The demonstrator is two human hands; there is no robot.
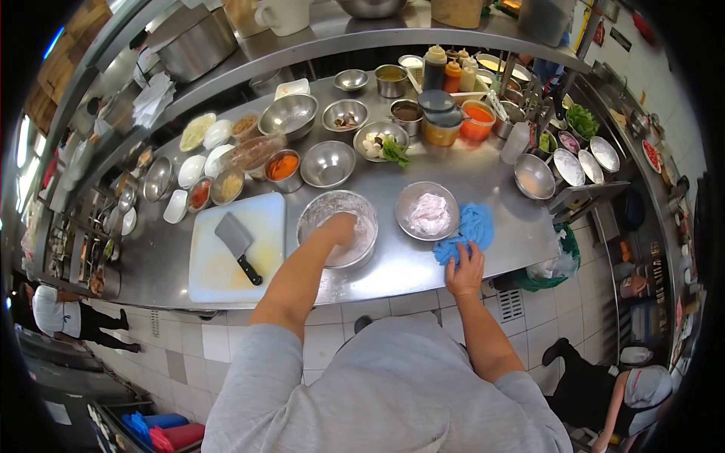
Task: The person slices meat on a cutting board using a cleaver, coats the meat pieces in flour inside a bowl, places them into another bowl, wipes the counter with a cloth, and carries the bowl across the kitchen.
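My left hand reaches down into a metal bowl whose inside is coated with white powder. Its fingers are hidden or blurred in there. On the right, my right hand rests at the table's front edge, its fingers stretched out against a crumpled blue cloth. Just behind the cloth, a smaller metal bowl holds pale pinkish, white-coated pieces. Left of my left arm lies a white cutting board with a black-handled cleaver on it.
Behind are an empty metal bowl, a bowl of mushrooms and greens, shredded carrot and sauce bottles. A shelf runs overhead. Co-workers stand at left and lower right. A green-lined bin is right.
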